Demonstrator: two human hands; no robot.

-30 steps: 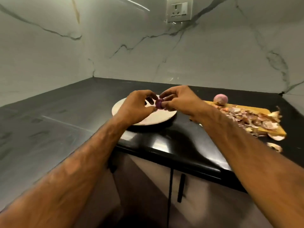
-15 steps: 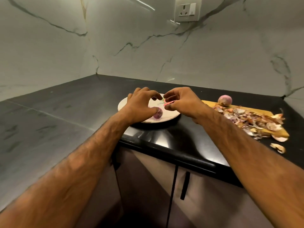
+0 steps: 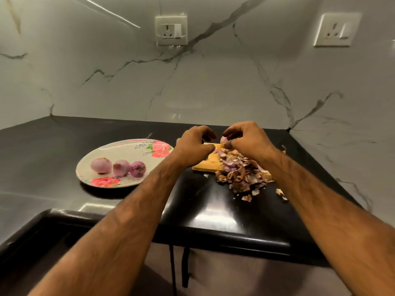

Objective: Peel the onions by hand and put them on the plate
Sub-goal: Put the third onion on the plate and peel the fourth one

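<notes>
1. Centre-left of frame, on the black counter, the floral plate holds three peeled onions.
2. Right hand pinches another onion over the board; left hand is curled alongside, and I can't tell on what.
3. Marble walls, two sockets up top.

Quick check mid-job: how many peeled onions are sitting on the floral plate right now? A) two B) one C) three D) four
C: three peeled purple onions lie in a row on the white floral plate, while the right hand grips a fourth pinkish onion over the yellow wooden cutting board.
</notes>
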